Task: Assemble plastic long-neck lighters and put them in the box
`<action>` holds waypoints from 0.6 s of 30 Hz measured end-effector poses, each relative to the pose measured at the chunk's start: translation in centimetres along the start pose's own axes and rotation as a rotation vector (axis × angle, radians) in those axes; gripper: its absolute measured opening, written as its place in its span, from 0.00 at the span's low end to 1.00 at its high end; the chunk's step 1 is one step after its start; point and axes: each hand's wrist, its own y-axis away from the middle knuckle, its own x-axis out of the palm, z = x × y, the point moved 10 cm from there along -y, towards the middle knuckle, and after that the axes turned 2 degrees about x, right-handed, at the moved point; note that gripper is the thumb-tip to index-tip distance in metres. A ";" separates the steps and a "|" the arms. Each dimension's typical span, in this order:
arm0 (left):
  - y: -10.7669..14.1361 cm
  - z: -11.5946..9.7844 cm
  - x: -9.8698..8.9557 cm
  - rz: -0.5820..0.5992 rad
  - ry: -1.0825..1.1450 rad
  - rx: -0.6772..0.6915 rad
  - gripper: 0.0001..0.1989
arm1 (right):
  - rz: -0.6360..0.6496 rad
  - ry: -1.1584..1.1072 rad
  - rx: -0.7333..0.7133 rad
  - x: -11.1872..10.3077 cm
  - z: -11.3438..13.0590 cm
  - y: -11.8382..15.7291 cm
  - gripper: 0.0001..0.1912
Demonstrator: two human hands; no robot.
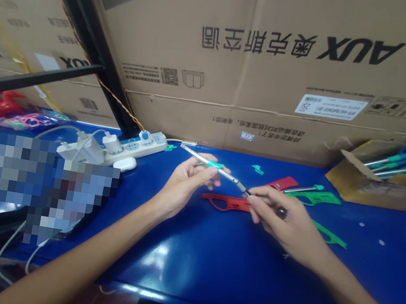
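Note:
My left hand point(186, 183) is closed around a slim silver metal tube point(228, 176) with a green plastic piece point(215, 165) on its middle. The tube slants down to the right, above the table. My right hand point(281, 217) grips a dark-handled tool point(281, 213), whose rounded end shows beside the fingers. Its greyish front end point(241, 186) meets the tube's right end; whether it goes inside, I cannot tell. Below the hands lies a red plastic shell half point(221, 203), partly hidden by my right hand. A green shell half point(318, 197) lies beyond that hand.
On the right stands an open cardboard box point(382, 195) of long lighters with metal tubes. A white power strip point(133, 150) with plugs and cables is on the left, near a pixelated area. Large cardboard point(239, 75) walls the blue table's point(177, 262) back. Small green scraps lie about.

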 end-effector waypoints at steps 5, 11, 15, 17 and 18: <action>-0.1 -0.5 -0.5 -0.024 -0.111 0.059 0.14 | -0.033 0.129 -0.064 -0.4 0.4 0.0 0.12; -0.1 -0.8 -0.8 -0.054 -0.180 0.090 0.14 | -0.147 0.376 -0.217 -1.0 1.6 0.4 0.11; 0.0 -0.8 -0.9 -0.067 -0.219 0.077 0.13 | -0.165 0.487 -0.274 -1.0 1.7 0.5 0.13; 0.0 -0.7 -1.0 -0.074 -0.204 0.067 0.13 | -0.166 0.503 -0.288 -1.0 1.6 0.6 0.13; 0.0 -0.7 -1.1 -0.077 -0.193 0.063 0.13 | -0.166 0.505 -0.295 -1.1 1.6 0.6 0.13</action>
